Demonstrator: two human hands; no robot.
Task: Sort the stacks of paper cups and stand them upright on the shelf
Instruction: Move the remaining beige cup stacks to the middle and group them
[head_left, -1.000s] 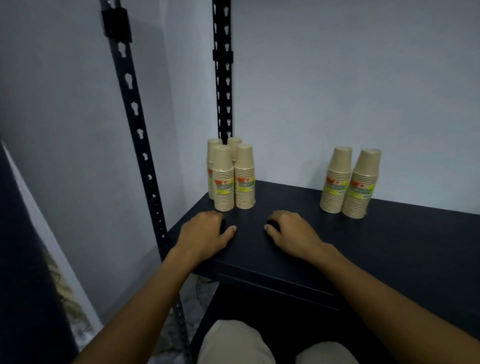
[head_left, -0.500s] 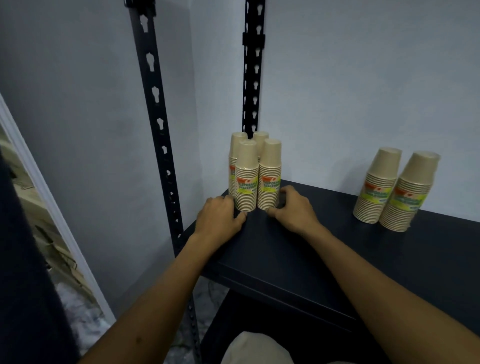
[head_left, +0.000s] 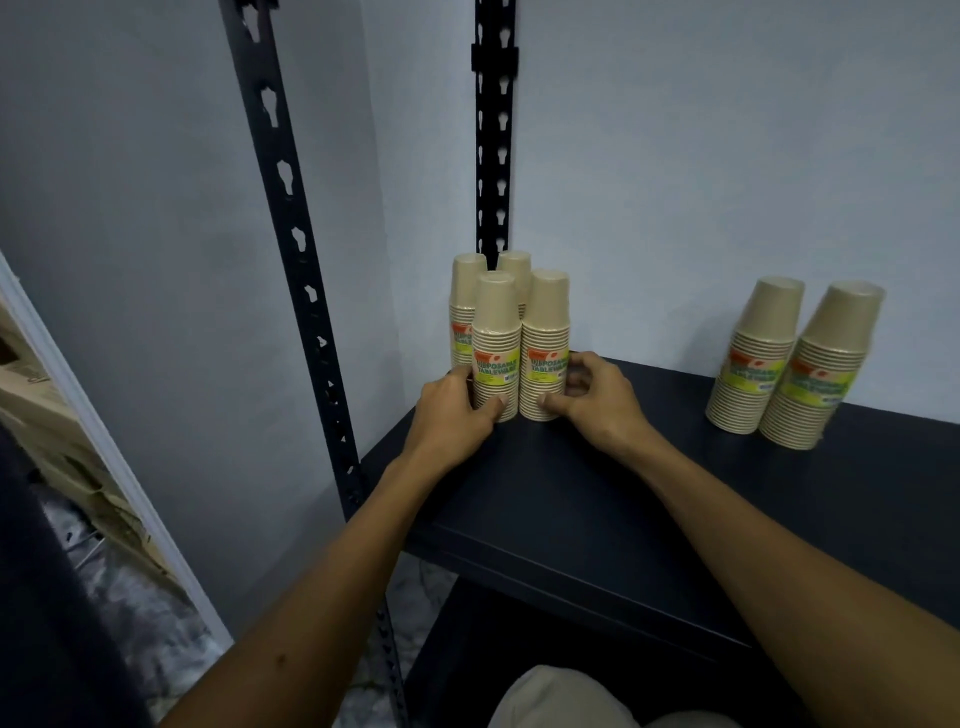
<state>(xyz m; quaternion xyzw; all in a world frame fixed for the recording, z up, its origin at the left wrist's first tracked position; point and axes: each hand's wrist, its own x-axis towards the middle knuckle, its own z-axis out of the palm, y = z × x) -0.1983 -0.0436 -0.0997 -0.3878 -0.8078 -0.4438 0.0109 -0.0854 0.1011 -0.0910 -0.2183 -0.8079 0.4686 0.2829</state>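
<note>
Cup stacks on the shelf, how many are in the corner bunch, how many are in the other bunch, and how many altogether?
Corner stacks: 4
Stacks on the right: 2
Total: 6 stacks

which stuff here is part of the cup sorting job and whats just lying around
Job: four cup stacks in the corner, held by left hand and right hand; two cup stacks on the right; shelf.
Lying about: cardboard boxes on the floor.
</note>
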